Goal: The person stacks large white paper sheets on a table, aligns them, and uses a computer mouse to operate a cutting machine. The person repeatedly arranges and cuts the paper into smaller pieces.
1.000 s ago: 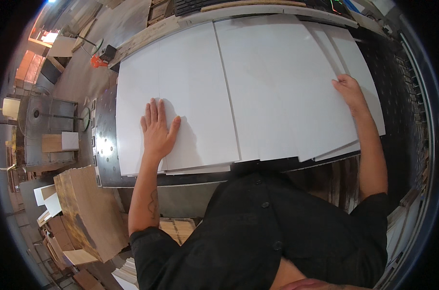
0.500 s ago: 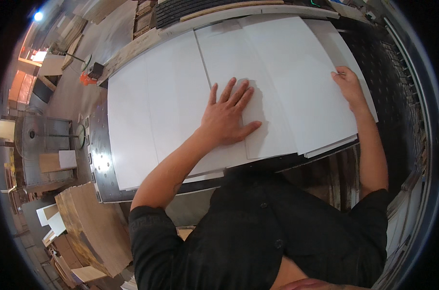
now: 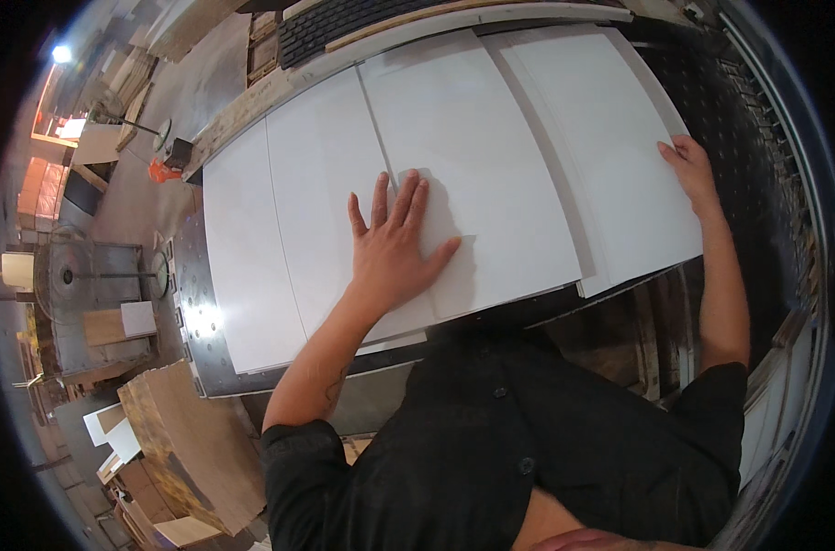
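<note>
Several flat white panels lie side by side on a black worktable (image 3: pixel 202 318). My left hand (image 3: pixel 394 262) rests palm down with its fingers spread, on the wide middle panel (image 3: pixel 477 147) and across its seam with the narrower panel (image 3: pixel 316 165) to the left. At the far right edge of the right-hand panel (image 3: pixel 610 138), my right hand (image 3: pixel 695 174) pinches the border between thumb and fingers. A shadowed gap separates that panel from the middle one. The leftmost panel (image 3: pixel 243 248) lies flat against its neighbour.
A pale rail (image 3: pixel 243 110) runs along the table's far side, with a dark ribbed surface (image 3: pixel 362 35) beyond. At left stand a fan (image 3: pixel 67 275) and an orange-and-black device (image 3: pixel 169 161). A large stack of brown boards (image 3: pixel 192 441) stands at the lower left.
My right hand has moved right with the right-hand panel, and the gap beside the middle panel has appeared. My left hand has shifted left and slightly nearer to me, still spread.
</note>
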Tool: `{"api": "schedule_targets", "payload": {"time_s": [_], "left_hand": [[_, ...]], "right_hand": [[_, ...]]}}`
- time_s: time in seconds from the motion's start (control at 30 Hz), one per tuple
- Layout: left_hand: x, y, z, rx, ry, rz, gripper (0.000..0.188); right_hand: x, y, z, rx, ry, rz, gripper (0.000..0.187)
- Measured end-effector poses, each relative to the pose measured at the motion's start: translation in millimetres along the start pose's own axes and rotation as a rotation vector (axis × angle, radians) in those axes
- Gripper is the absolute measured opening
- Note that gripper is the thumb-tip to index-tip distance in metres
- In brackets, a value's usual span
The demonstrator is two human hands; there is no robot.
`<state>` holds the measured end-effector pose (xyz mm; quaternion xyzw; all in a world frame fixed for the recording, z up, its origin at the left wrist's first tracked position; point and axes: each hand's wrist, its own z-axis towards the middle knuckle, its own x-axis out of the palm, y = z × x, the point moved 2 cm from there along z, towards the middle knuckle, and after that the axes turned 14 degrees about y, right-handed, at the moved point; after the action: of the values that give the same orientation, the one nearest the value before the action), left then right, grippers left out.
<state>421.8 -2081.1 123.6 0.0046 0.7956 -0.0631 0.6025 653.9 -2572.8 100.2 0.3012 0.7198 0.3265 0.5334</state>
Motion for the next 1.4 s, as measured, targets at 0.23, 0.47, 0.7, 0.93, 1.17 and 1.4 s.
{"api": "schedule_targets", "payload": {"time_s": [0.23, 0.47, 0.7, 0.93, 1.17, 1.4], "left_hand": [[3.8, 3.9, -4.7, -0.025, -0.046, -0.031, 0.091], [-1.2, 2.3, -4.3, -0.024, -0.031, -0.077, 0.090], [-0.8, 14.6, -7.0, -0.037, -0.036, -0.107, 0.089], [-5.1, 250.8, -80.5, -0.479, -0.311, -0.304, 0.085], [49.6, 391.3, -195.6, -1.018, -0.164, -1.216, 0.086], [59.3, 370.5, -189.9, -0.896, -0.122, -1.274, 0.070]], "right_hand": [[51.0, 31.9, -0.5, -0.178, -0.074, -0.329, 0.047], [80.4, 61.9, -20.4, -0.197, -0.105, -0.595, 0.050], [23.8, 24.4, 18.2, -0.063, 0.015, -0.225, 0.073], [-85.1, -67.2, 57.0, 0.348, -0.105, -0.474, 0.094], [-65.0, -51.2, 57.9, 0.342, -0.029, -0.445, 0.084], [-67.3, -42.1, 60.0, 0.378, -0.050, -0.509, 0.087]]}}
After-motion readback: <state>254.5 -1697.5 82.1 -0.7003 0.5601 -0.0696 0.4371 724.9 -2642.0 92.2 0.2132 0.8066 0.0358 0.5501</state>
